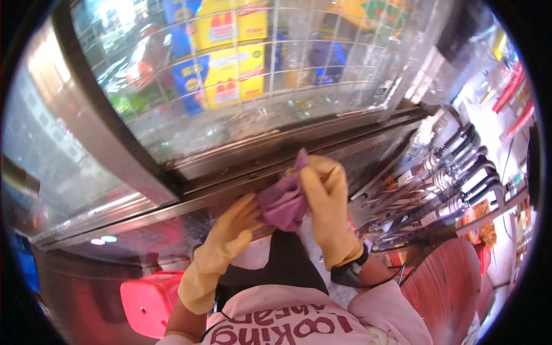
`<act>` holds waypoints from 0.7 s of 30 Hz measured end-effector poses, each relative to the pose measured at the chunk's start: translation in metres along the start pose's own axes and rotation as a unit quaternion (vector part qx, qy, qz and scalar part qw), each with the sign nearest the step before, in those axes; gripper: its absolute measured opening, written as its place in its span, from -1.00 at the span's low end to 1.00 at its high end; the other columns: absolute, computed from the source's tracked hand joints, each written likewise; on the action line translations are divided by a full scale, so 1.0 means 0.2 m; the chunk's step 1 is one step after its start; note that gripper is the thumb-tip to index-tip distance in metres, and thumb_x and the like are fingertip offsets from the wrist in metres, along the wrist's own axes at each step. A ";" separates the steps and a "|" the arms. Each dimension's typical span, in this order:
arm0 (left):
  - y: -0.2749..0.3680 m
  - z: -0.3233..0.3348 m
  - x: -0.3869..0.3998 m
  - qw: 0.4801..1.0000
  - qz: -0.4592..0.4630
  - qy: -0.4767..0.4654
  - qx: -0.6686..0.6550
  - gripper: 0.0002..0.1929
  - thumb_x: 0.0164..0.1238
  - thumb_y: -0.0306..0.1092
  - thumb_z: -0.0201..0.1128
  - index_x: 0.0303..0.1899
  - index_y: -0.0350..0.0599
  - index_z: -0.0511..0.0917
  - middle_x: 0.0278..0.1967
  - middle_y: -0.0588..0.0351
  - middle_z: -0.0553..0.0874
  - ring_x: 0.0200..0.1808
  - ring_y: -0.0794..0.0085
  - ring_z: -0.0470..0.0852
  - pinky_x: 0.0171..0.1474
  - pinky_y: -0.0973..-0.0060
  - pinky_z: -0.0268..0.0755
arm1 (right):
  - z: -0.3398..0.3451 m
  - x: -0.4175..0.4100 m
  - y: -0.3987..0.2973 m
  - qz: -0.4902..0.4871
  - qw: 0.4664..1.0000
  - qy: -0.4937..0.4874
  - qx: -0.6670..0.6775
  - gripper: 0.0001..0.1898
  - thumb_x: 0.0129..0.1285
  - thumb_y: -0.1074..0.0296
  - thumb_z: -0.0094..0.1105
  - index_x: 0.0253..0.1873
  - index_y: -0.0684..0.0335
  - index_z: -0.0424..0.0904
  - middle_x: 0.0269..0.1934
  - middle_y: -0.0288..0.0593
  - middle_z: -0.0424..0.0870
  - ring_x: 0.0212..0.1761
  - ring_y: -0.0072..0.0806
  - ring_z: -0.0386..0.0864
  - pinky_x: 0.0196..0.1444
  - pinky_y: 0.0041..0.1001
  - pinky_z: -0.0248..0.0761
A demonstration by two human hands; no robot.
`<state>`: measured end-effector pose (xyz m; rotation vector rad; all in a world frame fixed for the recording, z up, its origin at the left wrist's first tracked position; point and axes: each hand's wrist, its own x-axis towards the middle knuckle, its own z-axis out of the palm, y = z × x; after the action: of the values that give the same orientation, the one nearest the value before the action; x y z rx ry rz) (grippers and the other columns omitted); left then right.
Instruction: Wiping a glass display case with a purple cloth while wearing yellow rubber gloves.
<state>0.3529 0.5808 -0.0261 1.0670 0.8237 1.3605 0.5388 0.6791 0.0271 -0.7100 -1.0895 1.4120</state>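
Yellow rubber gloves cover both hands. My right hand (327,200) grips a crumpled purple cloth (284,202) between thumb and curled fingers. The cloth hangs in folds just in front of the dark metal sill (241,172) below a glass panel. On the other side of the cloth is my left hand (228,230), its fingers stretched towards the sill and its thumb apart. Its fingertips reach the cloth's edge; whether they touch it is unclear. Behind the wire-lined glass (233,125) stand yellow and blue boxes (235,77).
Many black-handled utensils (465,164) hang in a dense rack close on the right. A round wooden seat or tabletop (448,280) is at lower right. A red plastic stool (151,302) stands at lower left. Another framed glass panel (77,151) adjoins on the left.
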 end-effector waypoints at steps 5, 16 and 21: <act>-0.04 -0.03 0.02 0.995 0.085 -0.030 0.038 -0.18 0.39 -0.22 0.47 0.56 -0.21 0.21 0.28 0.05 0.54 0.25 0.35 0.57 0.32 0.35 0.42 | 0.05 -0.22 0.24 0.032 0.971 -0.229 -0.067 -0.66 0.51 0.54 0.16 0.31 0.36 0.42 0.14 -0.09 0.64 0.16 -0.46 0.62 0.24 -0.43 0.50; 0.14 -0.02 -0.12 0.981 -0.051 0.180 0.042 -0.62 0.46 -0.55 0.21 0.27 -0.26 0.63 0.07 0.16 0.74 0.05 0.54 0.66 0.21 0.54 0.46 | -0.14 -0.06 0.10 0.012 0.944 -0.237 -0.231 -0.53 0.53 0.27 0.20 0.37 0.43 0.44 0.25 0.08 0.63 0.23 -0.24 0.63 0.34 -0.27 0.47; 0.12 -0.05 -0.15 0.983 -0.024 0.185 -0.001 -0.58 0.38 -0.54 0.22 0.26 -0.31 0.62 0.11 0.05 0.73 0.05 0.46 0.68 0.18 0.48 0.51 | -0.10 -0.09 0.41 -0.002 0.861 -0.414 -0.296 -0.38 0.32 0.25 0.40 0.39 0.44 0.47 0.27 0.26 0.61 0.25 -0.03 0.62 0.32 -0.24 0.43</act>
<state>0.3336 0.5502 -0.0104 0.7954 1.1100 1.5416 0.5266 0.6736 -0.0583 -0.4994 -2.2669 1.4022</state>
